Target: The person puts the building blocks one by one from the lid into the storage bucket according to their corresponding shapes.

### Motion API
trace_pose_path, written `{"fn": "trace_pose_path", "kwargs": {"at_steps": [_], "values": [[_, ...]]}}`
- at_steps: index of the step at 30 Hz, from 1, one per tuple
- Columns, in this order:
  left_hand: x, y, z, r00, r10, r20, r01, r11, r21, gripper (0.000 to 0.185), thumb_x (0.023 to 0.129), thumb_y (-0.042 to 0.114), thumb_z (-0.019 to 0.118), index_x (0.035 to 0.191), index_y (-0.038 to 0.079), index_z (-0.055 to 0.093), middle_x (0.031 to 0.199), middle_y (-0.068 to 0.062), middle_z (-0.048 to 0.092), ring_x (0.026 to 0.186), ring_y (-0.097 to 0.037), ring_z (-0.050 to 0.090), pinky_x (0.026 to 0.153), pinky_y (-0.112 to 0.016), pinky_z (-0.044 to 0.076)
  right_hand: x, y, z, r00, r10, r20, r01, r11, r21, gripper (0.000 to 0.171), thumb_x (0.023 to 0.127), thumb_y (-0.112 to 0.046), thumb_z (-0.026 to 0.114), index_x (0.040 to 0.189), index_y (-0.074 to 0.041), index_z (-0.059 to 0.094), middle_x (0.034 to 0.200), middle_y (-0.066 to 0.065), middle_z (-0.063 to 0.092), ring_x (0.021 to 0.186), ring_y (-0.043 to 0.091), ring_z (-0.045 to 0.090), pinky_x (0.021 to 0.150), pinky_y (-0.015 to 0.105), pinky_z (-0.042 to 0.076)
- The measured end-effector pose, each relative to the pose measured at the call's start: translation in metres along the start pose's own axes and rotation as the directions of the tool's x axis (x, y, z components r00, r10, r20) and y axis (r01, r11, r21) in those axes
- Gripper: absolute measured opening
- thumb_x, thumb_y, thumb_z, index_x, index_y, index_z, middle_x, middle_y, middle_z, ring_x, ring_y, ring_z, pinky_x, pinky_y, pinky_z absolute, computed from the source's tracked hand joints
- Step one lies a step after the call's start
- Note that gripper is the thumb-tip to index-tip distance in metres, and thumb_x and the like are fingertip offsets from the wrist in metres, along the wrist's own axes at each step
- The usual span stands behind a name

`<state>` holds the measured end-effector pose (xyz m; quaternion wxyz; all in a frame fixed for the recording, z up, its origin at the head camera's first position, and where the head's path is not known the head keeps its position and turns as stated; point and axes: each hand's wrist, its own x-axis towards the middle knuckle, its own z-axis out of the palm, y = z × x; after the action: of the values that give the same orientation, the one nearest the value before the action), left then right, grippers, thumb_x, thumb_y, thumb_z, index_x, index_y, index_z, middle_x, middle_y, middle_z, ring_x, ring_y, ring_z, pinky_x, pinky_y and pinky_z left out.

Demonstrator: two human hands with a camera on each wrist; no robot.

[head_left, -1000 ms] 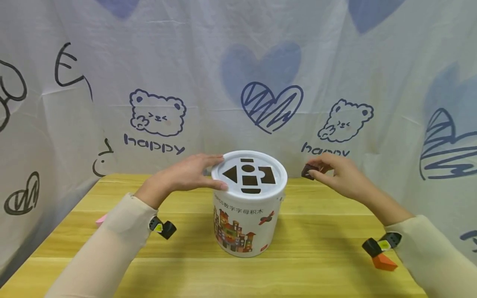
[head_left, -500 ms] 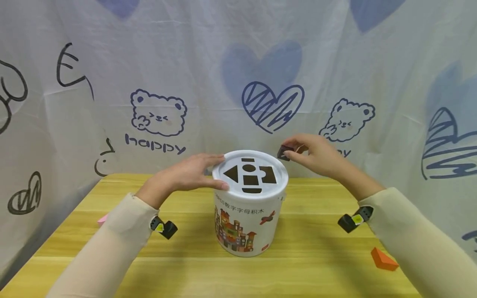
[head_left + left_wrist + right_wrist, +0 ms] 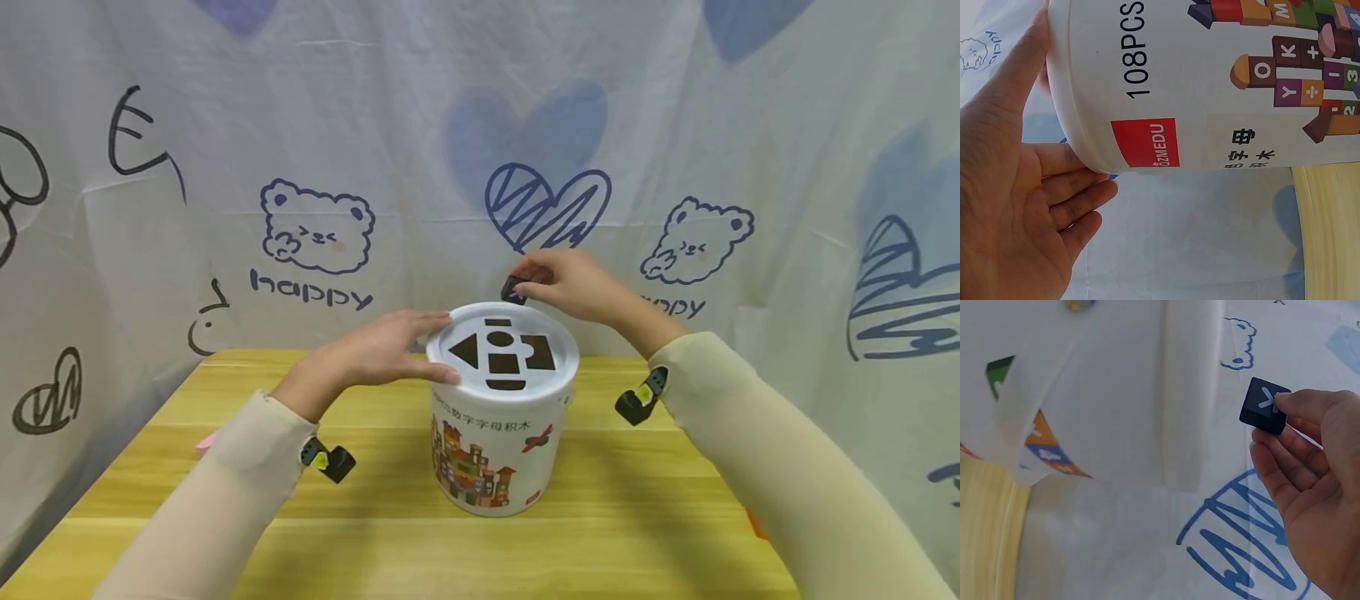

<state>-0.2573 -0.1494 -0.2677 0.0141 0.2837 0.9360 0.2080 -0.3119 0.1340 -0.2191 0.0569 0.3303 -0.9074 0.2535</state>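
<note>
A white bucket (image 3: 491, 450) printed with colourful blocks stands upright on the table. Its white lid (image 3: 566, 354) has several dark cut-outs: a triangle, a circle, a square and others. My left hand (image 3: 382, 346) rests on the lid's left rim, thumb at the near side and fingers fairly straight; the left wrist view shows its fingertips (image 3: 1107, 187) at the rim. Above the lid's far edge, my right hand (image 3: 573, 283) pinches a small dark cube block (image 3: 513, 289) between thumb and fingers. A pale letter-like mark shows on the block (image 3: 1264, 405) in the right wrist view.
The wooden table (image 3: 390, 550) carries a pink piece (image 3: 206, 442) at the left, partly behind the left sleeve. An orange block (image 3: 756, 523) at the right is mostly hidden by the right sleeve. A patterned white curtain (image 3: 420, 125) hangs behind the table.
My right hand has moved left and up with the dark block, from the bucket's right side to over the lid's far edge. My left hand stays on the rim.
</note>
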Motion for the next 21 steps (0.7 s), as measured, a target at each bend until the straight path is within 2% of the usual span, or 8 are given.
{"fn": "trace_pose_path", "kwargs": {"at_steps": [6, 12, 21], "values": [[0.0, 0.0, 0.0, 1.0, -0.013, 0.008, 0.013, 1.0, -0.001, 0.106, 0.072, 0.077, 0.065, 0.151, 0.012, 0.037, 0.155, -0.008, 0.034, 0.141, -0.033, 0.031, 0.114, -0.055, 0.025, 0.013, 0.004, 0.011, 0.998, -0.013, 0.063, 0.012, 1.0, 0.017, 0.028, 0.096, -0.018, 0.064, 0.12, -0.004, 0.066, 0.108, 0.009, 0.07, 0.099, 0.023, 0.065, 0.09, 0.04, 0.053], [0.0, 0.0, 0.0, 1.0, -0.011, 0.013, 0.011, 1.0, 0.005, 0.107, 0.072, 0.078, 0.064, 0.151, 0.012, 0.038, 0.156, -0.007, 0.034, 0.141, -0.032, 0.031, 0.114, -0.054, 0.026, 0.018, 0.005, 0.021, 0.995, -0.036, 0.092, 0.034, 0.999, 0.018, 0.023, 0.095, -0.015, 0.065, 0.116, -0.005, 0.068, 0.104, 0.006, 0.07, 0.097, 0.021, 0.065, 0.09, 0.037, 0.053], [-0.001, 0.0, -0.001, 1.0, 0.001, 0.014, -0.001, 1.0, 0.001, 0.104, 0.074, 0.074, 0.066, 0.151, 0.01, 0.037, 0.156, -0.009, 0.033, 0.141, -0.033, 0.031, 0.114, -0.055, 0.025, 0.022, 0.005, 0.031, 0.992, -0.026, 0.127, 0.036, 0.996, -0.077, 0.023, 0.094, -0.018, 0.067, 0.114, -0.008, 0.07, 0.102, 0.003, 0.07, 0.094, 0.018, 0.063, 0.088, 0.035, 0.053]]}}
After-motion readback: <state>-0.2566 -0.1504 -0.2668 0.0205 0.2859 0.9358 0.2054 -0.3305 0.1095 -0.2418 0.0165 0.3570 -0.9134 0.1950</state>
